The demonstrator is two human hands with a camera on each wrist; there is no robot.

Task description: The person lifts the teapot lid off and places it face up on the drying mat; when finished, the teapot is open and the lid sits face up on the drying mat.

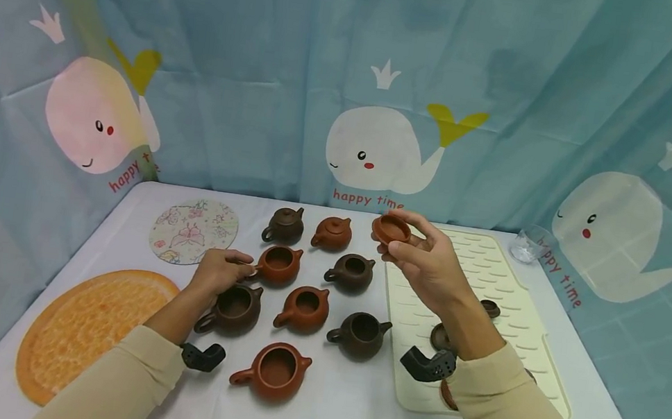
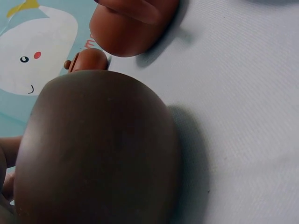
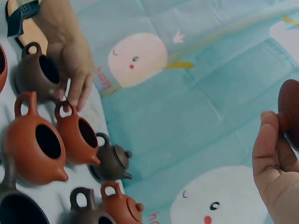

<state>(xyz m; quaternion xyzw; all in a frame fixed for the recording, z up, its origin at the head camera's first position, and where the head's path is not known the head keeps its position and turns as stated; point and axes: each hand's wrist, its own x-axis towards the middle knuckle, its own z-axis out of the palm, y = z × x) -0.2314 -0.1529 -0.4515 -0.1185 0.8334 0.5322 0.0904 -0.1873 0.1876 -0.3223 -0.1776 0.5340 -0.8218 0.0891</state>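
My right hand (image 1: 432,267) holds a reddish-brown teapot lid (image 1: 392,230) in the air near the back of the table. The lid's hollow underside shows in the head view, and in the right wrist view the fingers pinch its knob. My left hand (image 1: 218,272) pinches the handle of a small lidless red clay teapot (image 3: 77,140) standing on the table. Just in front of that hand is a dark brown open teapot (image 1: 237,309), whose round side (image 2: 98,149) fills much of the left wrist view and hides the fingertips there.
A dark teapot (image 1: 285,224) and a red teapot (image 1: 333,233) at the back wear lids. Several open teapots stand nearer. At right a cream ribbed mat (image 1: 521,344) bears several lids, with a clear glass (image 1: 530,244) behind. A round orange mat (image 1: 101,327) and a patterned disc (image 1: 195,231) lie left.
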